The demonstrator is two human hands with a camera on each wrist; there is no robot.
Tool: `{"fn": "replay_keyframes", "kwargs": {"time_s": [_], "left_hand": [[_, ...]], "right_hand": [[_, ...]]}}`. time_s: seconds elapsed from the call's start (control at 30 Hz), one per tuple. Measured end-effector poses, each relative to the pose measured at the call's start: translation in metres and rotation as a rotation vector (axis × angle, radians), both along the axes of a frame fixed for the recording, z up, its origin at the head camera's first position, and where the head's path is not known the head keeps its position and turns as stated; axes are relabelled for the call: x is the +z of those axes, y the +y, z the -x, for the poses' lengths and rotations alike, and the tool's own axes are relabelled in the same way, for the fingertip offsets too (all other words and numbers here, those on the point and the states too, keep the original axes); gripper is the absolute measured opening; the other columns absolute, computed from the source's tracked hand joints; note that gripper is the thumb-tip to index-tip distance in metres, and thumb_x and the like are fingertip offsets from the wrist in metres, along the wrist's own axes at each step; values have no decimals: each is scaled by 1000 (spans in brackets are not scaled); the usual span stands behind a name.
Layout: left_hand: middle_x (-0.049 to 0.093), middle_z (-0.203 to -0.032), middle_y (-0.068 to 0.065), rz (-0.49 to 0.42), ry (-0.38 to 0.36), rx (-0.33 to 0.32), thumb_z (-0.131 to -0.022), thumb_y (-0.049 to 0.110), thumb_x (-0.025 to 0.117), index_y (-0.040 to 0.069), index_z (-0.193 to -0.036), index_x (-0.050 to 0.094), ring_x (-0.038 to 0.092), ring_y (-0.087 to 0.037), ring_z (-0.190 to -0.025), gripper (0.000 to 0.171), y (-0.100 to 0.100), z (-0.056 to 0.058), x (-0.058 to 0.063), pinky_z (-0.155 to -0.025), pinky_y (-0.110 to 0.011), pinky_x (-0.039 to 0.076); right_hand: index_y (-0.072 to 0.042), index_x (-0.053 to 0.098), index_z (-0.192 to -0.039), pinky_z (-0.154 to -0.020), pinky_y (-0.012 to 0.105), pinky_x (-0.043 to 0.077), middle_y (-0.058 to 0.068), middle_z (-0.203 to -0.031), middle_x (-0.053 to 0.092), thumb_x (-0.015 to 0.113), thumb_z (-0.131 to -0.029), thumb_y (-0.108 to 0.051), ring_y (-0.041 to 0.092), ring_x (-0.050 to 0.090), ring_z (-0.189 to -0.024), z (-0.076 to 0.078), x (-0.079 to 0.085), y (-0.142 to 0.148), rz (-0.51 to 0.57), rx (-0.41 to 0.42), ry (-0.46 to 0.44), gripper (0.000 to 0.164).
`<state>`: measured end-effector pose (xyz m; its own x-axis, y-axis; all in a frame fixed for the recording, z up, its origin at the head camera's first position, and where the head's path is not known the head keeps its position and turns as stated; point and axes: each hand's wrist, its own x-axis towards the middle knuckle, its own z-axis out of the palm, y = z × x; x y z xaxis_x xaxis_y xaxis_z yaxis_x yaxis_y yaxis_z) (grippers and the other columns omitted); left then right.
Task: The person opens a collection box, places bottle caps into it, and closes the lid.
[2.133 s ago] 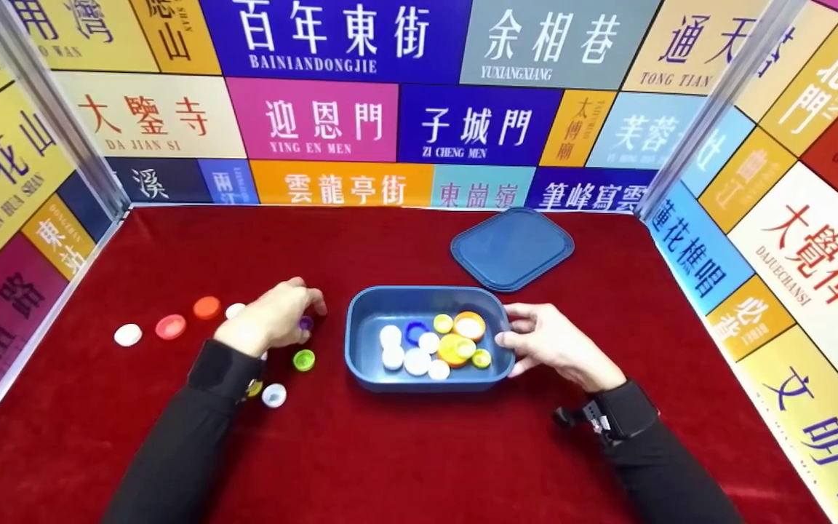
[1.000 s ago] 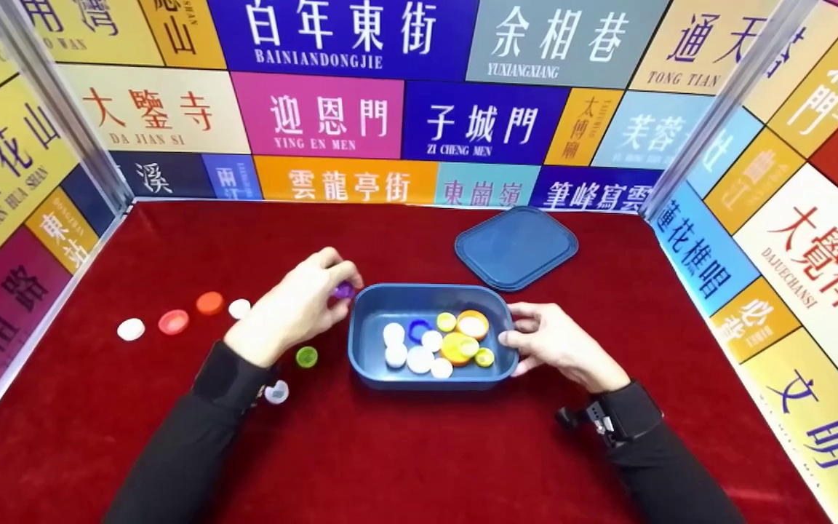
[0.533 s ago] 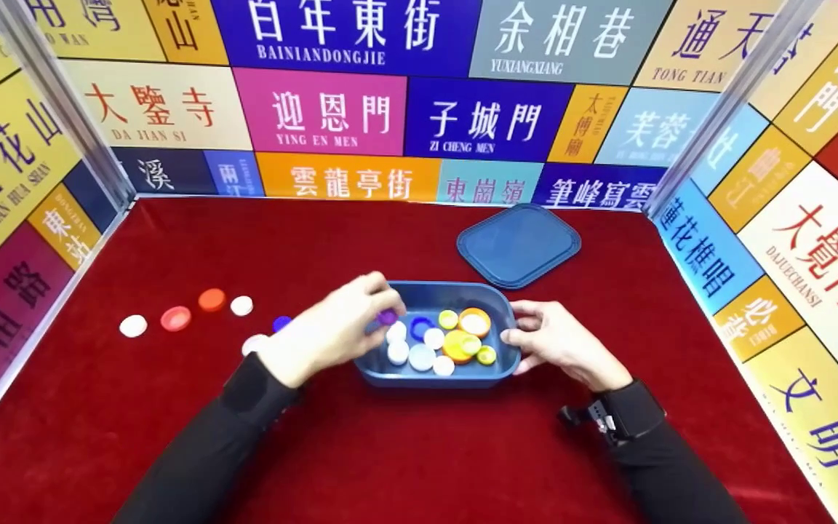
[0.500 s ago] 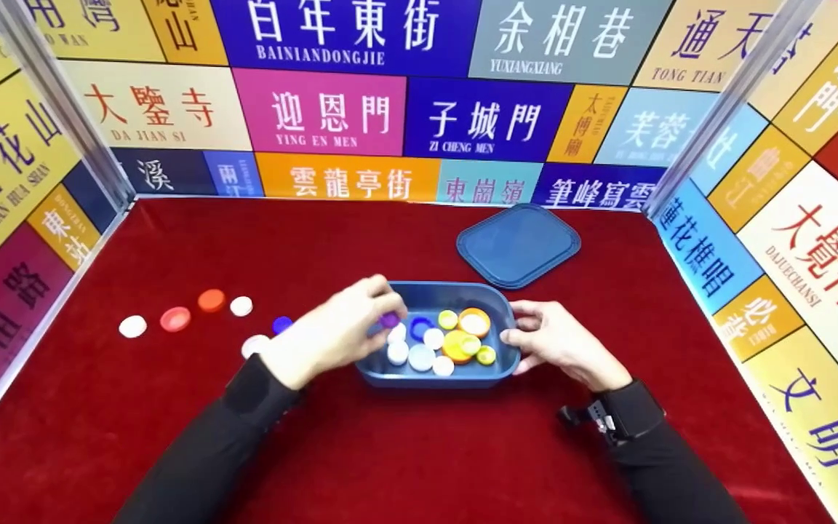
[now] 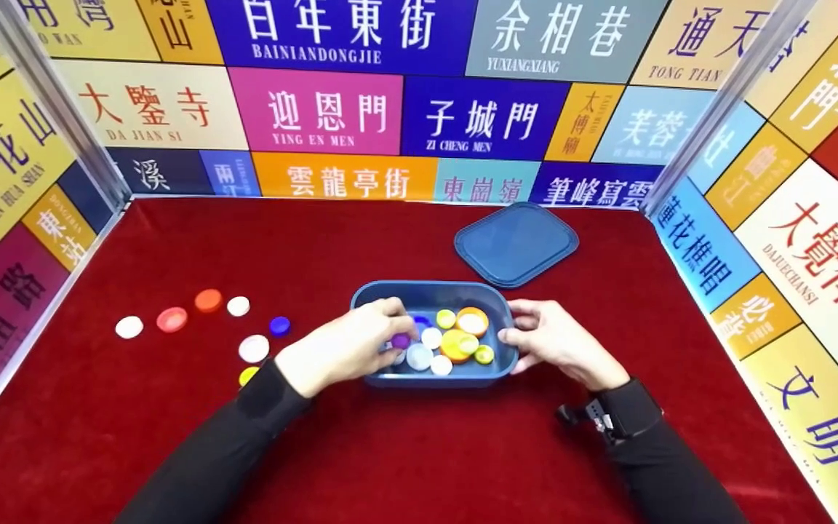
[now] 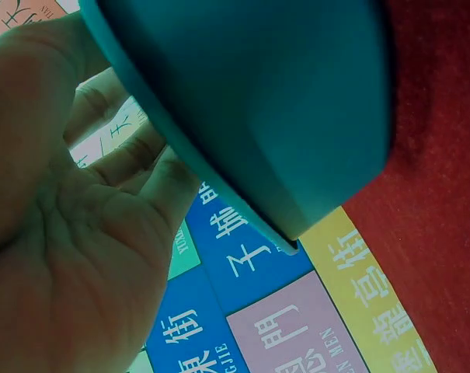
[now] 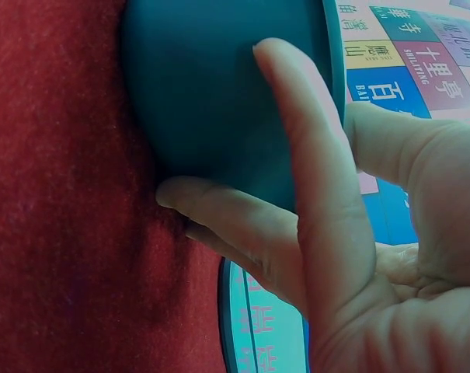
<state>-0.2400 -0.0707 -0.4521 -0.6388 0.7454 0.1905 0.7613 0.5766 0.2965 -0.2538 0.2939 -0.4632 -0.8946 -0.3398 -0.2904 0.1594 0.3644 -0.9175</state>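
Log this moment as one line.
left hand: holds purple cap in blue box | right hand: holds box's right end | lid: off, beyond box

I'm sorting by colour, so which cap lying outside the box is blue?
The blue cap is the rightmost one visible on the red cloth; others in view there are white, red, orange or yellow.

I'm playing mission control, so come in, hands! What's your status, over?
Left hand pinching purple cap, inside blue box. Right hand gripping blue box's right end. Lid off, lying beyond blue box; nothing seen in the way.
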Motion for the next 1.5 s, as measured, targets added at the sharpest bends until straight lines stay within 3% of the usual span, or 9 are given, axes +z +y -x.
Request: {"fn": "replay_keyframes", "kwargs": {"time_s": [0.4, 1.1, 1.5], "left_hand": [[71, -122, -11, -4, -16, 29, -106, 19, 88, 14, -138, 81, 71, -26, -115, 34, -5, -3, 8, -100, -42, 72], [73, -130, -11, -39, 29, 64, -105, 22, 90, 16, -139, 81, 75, -27, -119, 36, -16, -2, 16, -108, -44, 71], [73, -133, -10, -75, 20, 156, -103, 23, 90, 16, -137, 82, 72, -27, -122, 35, -37, 5, 30, -114, -46, 68]], "right_hand": [[4, 54, -167, -71, 39, 74, 34, -147, 75, 74, -110, -3, 27, 88, -94, -1, 1, -1, 1, 4, -4, 61], [4, 56, -166, -71, 38, 74, 34, -144, 77, 74, -110, -3, 28, 88, -92, -1, 0, 0, -5, 0, 8, 59], [4, 56, -166, -71, 38, 74, 33, -143, 77, 72, -110, -1, 30, 88, -93, -1, -1, -1, 6, 6, 11, 59]]}}
